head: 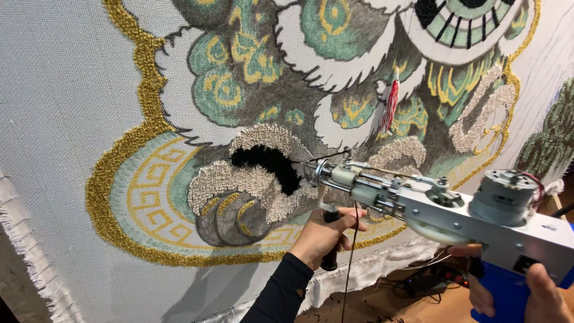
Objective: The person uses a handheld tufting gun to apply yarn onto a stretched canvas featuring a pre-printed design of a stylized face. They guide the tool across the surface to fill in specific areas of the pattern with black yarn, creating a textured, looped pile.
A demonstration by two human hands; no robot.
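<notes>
While the left hand (323,234) clamps the metal tufting gun's (442,206) black front handle (329,258), the right hand (526,293) grips its blue rear grip (505,293) against looped, woven cloth (66,90).

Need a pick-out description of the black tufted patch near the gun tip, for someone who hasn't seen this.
Start from the big stretched cloth with its printed green and gold pattern. Follow the tufting gun, held by the left hand and right hand, to its tip. The black tufted patch sits just left of it, the only black pile, ringed by beige loops.
</notes>
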